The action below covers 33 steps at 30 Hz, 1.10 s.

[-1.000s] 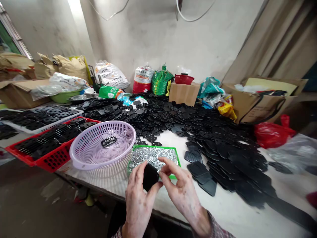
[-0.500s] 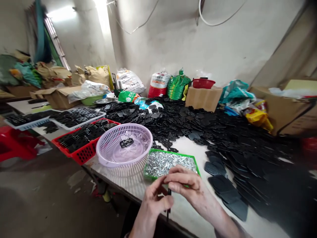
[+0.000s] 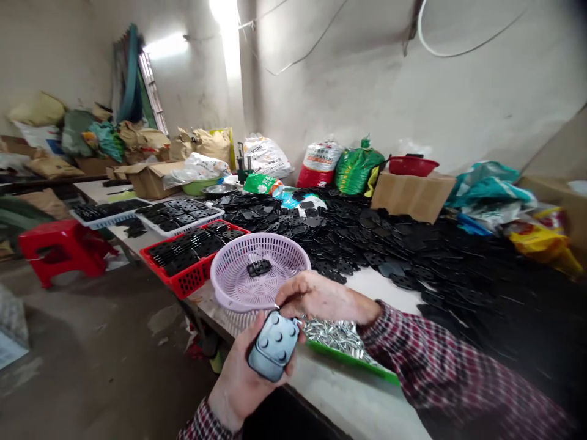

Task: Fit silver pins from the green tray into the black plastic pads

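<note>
My left hand (image 3: 243,373) is wrapped round a dark rounded plate (image 3: 274,345), its face with several round knobs or holes turned up and catching the light. At the plate's top edge, my right hand (image 3: 312,296) is closed in a pinch. A small silver pin (image 3: 277,307) shows at its fingertips, and another silver bit is at the plate's right corner. Beneath the right forearm lies a green tray (image 3: 353,362) full of silver metal pins (image 3: 337,335), partly hidden. Just beyond the hands stands a lilac plastic basket (image 3: 224,299) with a few joined black pieces (image 3: 259,267) inside.
A red basket (image 3: 183,284) and white trays (image 3: 181,214) hold rows of black plates. Loose black plates (image 3: 367,226) cover much of the table. Sacks (image 3: 318,165) and a cardboard box (image 3: 413,195) stand along the wall. A red stool (image 3: 64,247) is at the left.
My view has swung left. The plate, edge-on between both hands before, now lies face up in my left hand. My right hand has come to its top edge with a pin.
</note>
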### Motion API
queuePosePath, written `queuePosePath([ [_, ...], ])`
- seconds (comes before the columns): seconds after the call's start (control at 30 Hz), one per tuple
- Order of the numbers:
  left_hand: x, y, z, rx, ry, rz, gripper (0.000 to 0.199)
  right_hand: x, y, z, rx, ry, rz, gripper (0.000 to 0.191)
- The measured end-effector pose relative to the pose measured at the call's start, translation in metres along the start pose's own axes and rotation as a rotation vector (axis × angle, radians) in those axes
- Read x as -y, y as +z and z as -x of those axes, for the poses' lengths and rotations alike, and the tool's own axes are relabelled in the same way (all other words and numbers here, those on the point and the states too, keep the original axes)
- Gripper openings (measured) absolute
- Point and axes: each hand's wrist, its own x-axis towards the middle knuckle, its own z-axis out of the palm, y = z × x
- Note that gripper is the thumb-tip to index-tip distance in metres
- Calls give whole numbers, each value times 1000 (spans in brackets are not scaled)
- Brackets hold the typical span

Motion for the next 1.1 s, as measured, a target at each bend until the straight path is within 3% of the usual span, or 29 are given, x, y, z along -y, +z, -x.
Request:
queuePosePath([
  [0.2, -31, -6, 1, 34, 146, -29, 56, -8, -20, -57, -114, 61, -203, 17],
  [0.37, -17, -16, 5, -229, 265, -129, 51, -37, -33, -99, -318, 241, -249, 4],
  [0.47, -1, -35, 6, -303, 257, -155, 49, -62, -32, -124, -341, 374, -178, 8],
  [0.6, 10, -65, 8, -268, 241, -147, 53, -92, -28, -149, -328, 582, -62, 15],
  [0.73, 10, -84, 11, -238, 258, -132, 43, -109, -31, -162, -306, 713, 20, 27],
  [0.97, 17, -102, 4, -175, 264, -130, 48, -129, -40, -176, -327, 805, 154, 30],
  [1.1, 19, -100, 6, -175, 266, -149, 48, -137, -41, -179, -391, 791, 276, 31],
])
